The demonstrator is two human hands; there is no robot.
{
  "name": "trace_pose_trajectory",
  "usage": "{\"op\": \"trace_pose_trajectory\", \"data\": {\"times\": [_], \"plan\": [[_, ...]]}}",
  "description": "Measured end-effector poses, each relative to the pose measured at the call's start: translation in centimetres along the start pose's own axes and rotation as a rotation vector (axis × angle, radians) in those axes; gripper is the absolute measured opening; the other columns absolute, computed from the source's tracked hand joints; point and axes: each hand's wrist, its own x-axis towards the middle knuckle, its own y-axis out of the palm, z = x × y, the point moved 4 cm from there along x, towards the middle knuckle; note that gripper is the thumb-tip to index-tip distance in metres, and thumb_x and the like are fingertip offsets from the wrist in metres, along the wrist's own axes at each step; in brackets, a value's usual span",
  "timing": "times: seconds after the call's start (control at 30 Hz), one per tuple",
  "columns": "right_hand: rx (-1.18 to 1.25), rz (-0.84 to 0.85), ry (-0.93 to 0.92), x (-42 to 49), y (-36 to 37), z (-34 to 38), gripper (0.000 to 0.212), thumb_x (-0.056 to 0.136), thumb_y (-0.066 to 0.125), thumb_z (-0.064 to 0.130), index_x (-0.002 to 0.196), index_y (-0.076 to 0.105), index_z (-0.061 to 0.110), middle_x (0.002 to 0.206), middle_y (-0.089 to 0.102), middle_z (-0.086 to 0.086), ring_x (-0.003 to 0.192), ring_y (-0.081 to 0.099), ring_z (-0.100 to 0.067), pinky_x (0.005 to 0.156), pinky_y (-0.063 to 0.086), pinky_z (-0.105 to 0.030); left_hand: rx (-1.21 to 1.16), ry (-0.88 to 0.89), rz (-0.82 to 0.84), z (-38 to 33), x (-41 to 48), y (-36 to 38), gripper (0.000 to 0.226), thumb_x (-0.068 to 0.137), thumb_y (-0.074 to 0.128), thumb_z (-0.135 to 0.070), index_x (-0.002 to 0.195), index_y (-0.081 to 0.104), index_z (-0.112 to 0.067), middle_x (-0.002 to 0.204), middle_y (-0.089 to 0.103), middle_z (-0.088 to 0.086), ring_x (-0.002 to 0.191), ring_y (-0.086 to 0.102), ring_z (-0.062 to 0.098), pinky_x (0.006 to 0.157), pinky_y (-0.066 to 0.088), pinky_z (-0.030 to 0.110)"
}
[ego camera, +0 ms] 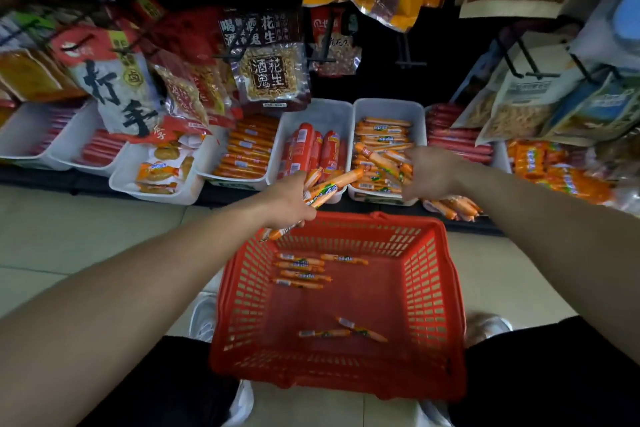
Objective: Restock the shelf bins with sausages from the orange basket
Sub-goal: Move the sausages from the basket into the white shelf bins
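Shelf bins (389, 107) sit ahead: your left hand (289, 199) grips sausages (332, 184); lay them flat beside your right hand (431, 172), curled over the stock, grasp unclear.

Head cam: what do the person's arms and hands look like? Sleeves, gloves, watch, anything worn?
Both forearms are bare up to the frame edge, with no sleeve in view. The left hand and right hand are ungloved, and no watch, bracelet or ring can be made out, though the fingers are partly hidden. Lower down, the person wears dark clothing on the legs and light shoes.
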Motion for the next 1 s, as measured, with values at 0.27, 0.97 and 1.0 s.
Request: {"op": "trace_pose_trajectory", "data": {"times": [0.27,0.97,1.0], "plan": [[-0.029,0.038,0.006,8.1,1.1,-2.0,0.036,0.072,0.081,0.032,0.086,0.05,0.02,0.081,0.06,-0.004,0.07,0.057,-0.018,0.053,0.039,-0.031,0.006,0.015,0.036,2.1,5.6,-0.3,0.056,0.082,0.074,-0.031,0.128,0.044,-0.028,0.11,0.063,-0.002,0.09,0.066,0.016,0.083,0.058,0.042],[-0.08,0.159,-0.017,18.0,10.4,-6.0,0.08,0.073,0.077,0.051,0.141,0.043,0.024,0.119,0.064,-0.002,0.1,0.06,-0.024,0.085,0.051,-0.037,-0.391,-0.053,-0.051,4.9,12.6,1.5,0.049,0.086,0.077,-0.02,0.128,0.051,-0.023,0.104,0.071,0.0,0.076,0.075,0.014,0.076,0.06,0.033],[-0.09,0.174,-0.015,17.8,10.8,-6.3,0.084,0.072,0.078,0.053,0.143,0.042,0.025,0.126,0.062,-0.002,0.106,0.059,-0.024,0.089,0.05,-0.036,-0.383,-0.056,-0.049,4.9,12.6,1.6,0.05,0.086,0.077,-0.021,0.128,0.051,-0.023,0.104,0.071,-0.001,0.076,0.075,0.013,0.077,0.06,0.034]]}}
